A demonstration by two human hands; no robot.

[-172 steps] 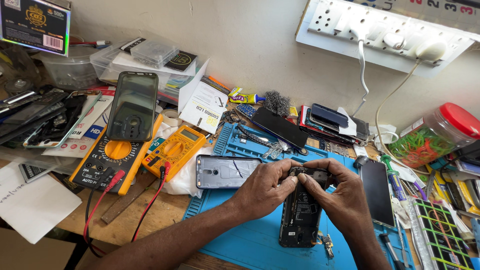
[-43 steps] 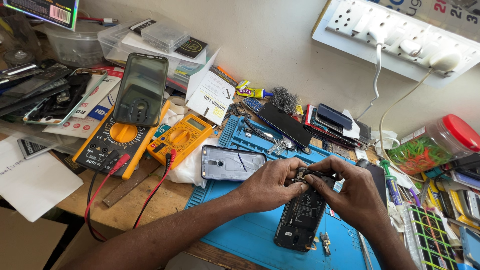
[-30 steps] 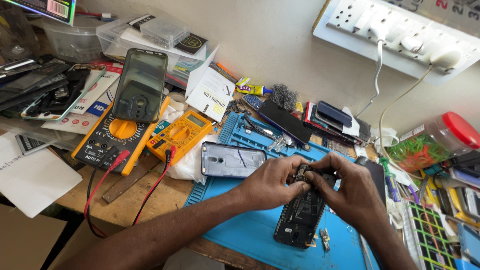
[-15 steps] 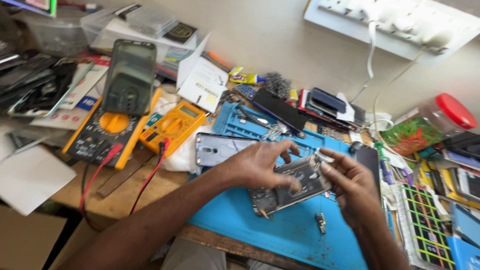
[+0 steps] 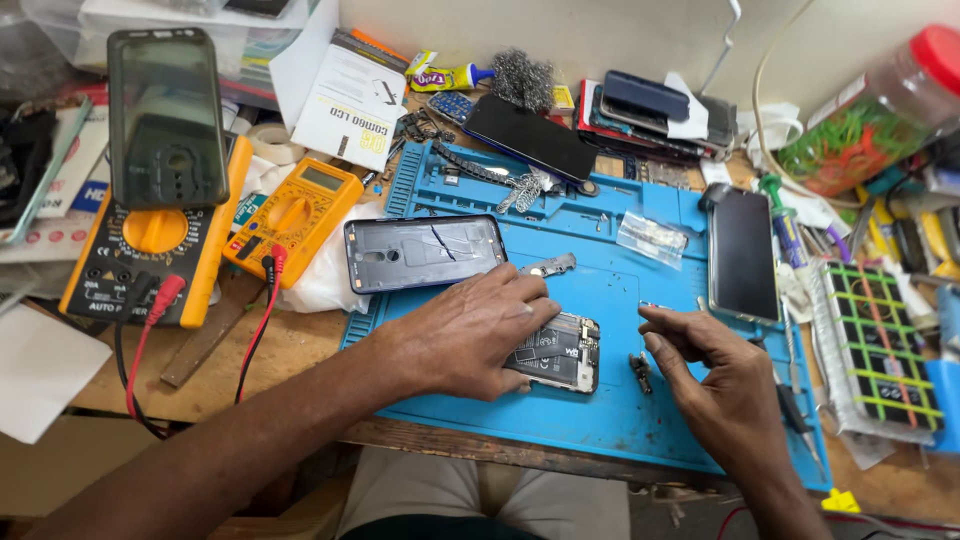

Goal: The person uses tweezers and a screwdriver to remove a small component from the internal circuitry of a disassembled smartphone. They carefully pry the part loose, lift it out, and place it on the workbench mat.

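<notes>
Phone-repair workshop: multimeters (image 5: 290, 215), blue repair mat (image 5: 600, 400), dismantled phones (image 5: 425, 252).

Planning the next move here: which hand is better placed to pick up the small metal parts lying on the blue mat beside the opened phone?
Right. The right hand hovers free beside the small metal parts, while the left hand lies flat over the opened phone.

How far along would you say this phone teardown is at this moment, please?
Done: the phone's back cover is off and lies apart on the blue mat, and a small metal plate is out. In hand: the left hand presses the opened phone flat; the right hand pinches something too small to identify. Left: the board sits exposed, nothing refitted.
</notes>
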